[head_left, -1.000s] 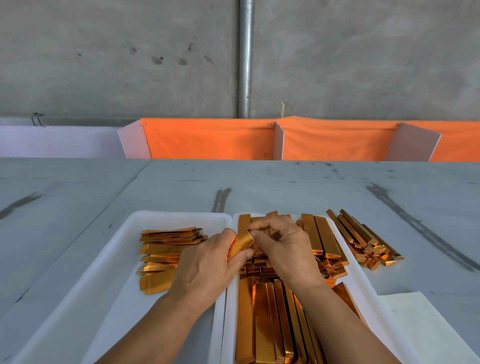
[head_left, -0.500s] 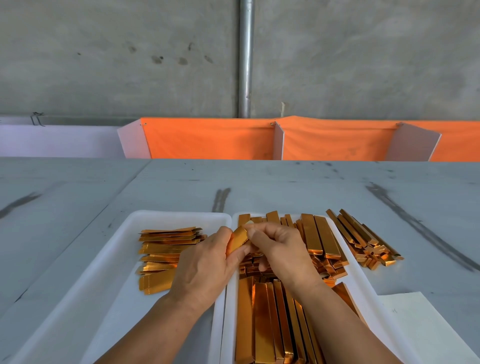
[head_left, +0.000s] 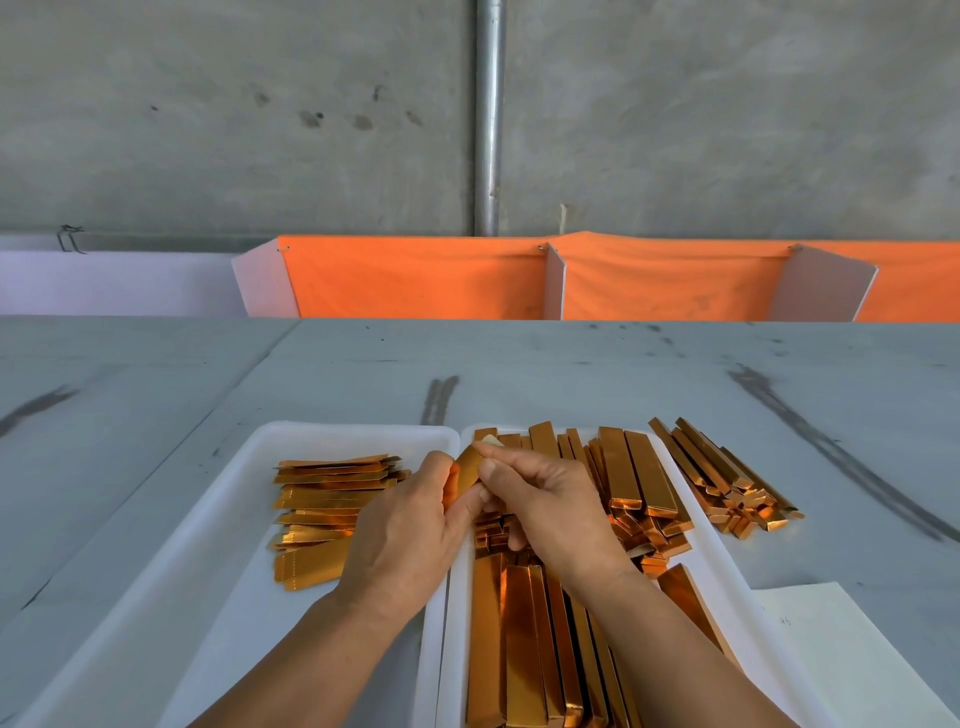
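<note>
Both hands hold one small gold foil box (head_left: 467, 467) above the gap between two white trays. My left hand (head_left: 402, 535) grips its lower part. My right hand (head_left: 545, 499) pinches its upper end, where a pale flap shows. The left tray (head_left: 249, 483) holds a stack of flat gold box blanks (head_left: 327, 509). The right tray (head_left: 696, 540) is full of folded long gold boxes (head_left: 530, 639), some lying lengthwise near me and others piled at the far end.
A loose pile of folded gold boxes (head_left: 727, 478) lies on the grey table right of the trays. A white paper sheet (head_left: 841, 654) sits at the near right. Orange cloth dividers (head_left: 426, 280) and a concrete wall with a metal pipe (head_left: 488, 119) stand behind the table.
The gold box has been tilted more upright and raised slightly between my hands. My right fingers moved up to its top end, where the pale flap now shows.
</note>
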